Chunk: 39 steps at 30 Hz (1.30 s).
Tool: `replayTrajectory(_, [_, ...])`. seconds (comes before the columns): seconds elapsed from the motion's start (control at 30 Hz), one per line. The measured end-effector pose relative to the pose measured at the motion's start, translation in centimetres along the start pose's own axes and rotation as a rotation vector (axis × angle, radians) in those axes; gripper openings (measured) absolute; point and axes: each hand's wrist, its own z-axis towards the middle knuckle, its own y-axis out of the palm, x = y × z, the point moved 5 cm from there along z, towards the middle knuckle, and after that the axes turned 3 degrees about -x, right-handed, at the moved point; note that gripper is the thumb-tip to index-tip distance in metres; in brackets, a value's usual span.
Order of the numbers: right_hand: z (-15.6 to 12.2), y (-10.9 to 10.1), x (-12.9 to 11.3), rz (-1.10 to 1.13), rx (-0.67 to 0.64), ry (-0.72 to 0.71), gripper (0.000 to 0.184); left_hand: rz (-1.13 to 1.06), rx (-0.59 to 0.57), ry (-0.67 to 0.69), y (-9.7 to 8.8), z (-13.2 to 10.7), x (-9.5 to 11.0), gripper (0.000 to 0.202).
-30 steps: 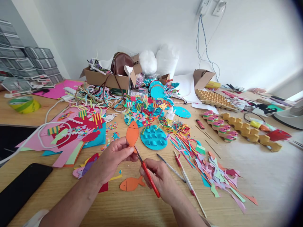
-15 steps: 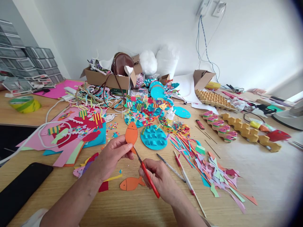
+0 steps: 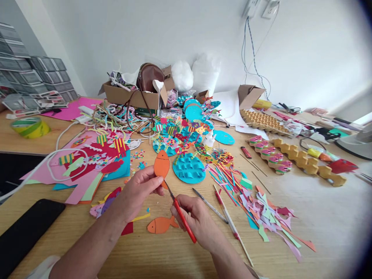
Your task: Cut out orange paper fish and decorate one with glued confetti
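Observation:
My left hand [image 3: 136,193] pinches an orange paper fish [image 3: 162,165] upright by its tail end, above the wooden table [image 3: 319,217]. In my right hand [image 3: 197,223] are red-handled scissors [image 3: 180,212], fingers wrapped round them; the blades point up-left at the bottom edge of the held fish. A second orange paper fish [image 3: 161,225] lies flat on the table just under my hands.
Teal paper discs with flaps [image 3: 188,168] and colourful strips and scraps [image 3: 261,211] lie beyond and right. Pencils and sticks [image 3: 226,213] rest by my right hand. A black phone [image 3: 26,232] lies near left; a cardboard box [image 3: 133,97] and egg-carton pieces [image 3: 302,161] sit further off.
The held fish has shifted slightly; the scissors stay at its lower edge. My hands are nearly where they were.

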Motion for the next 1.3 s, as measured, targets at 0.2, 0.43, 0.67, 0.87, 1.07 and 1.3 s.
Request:
replayTrajectory(0.2, [0.0, -0.2, -0.3, -0.077, 0.034, -0.035, 0.036, -0.019, -0.002, 0.009, 0.1, -0.1, 0.1, 0.011])
replayTrajectory(0.43, [0.0, -0.2, -0.3, -0.058, 0.007, -0.018, 0.036, -0.105, -0.004, 0.044, 0.0, 0.1, 0.7, 0.009])
replayTrajectory(0.67, [-0.1, 0.4, 0.1, 0.21, -0.012, 0.023, 0.041, -0.178, 0.009, 0.04, 0.6, -0.1, 0.8, 0.008])
replayTrajectory(0.87, [0.0, 1.8, 0.4, 0.454, -0.018, 0.048, 0.046, -0.278, 0.081, 0.06, 1.1, -0.3, 0.4, 0.01])
replayTrajectory(1.07, [0.2, 2.3, 0.2, 0.516, -0.016, 0.018, 0.047, -0.272, 0.176, 0.078, 1.2, -0.5, 0.3, 0.011])
replayTrajectory(1.3, [0.4, 2.4, 0.1, 0.541, -0.002, 0.021, 0.049, -0.303, 0.185, 0.1, 1.7, -0.7, 0.0, 0.01])
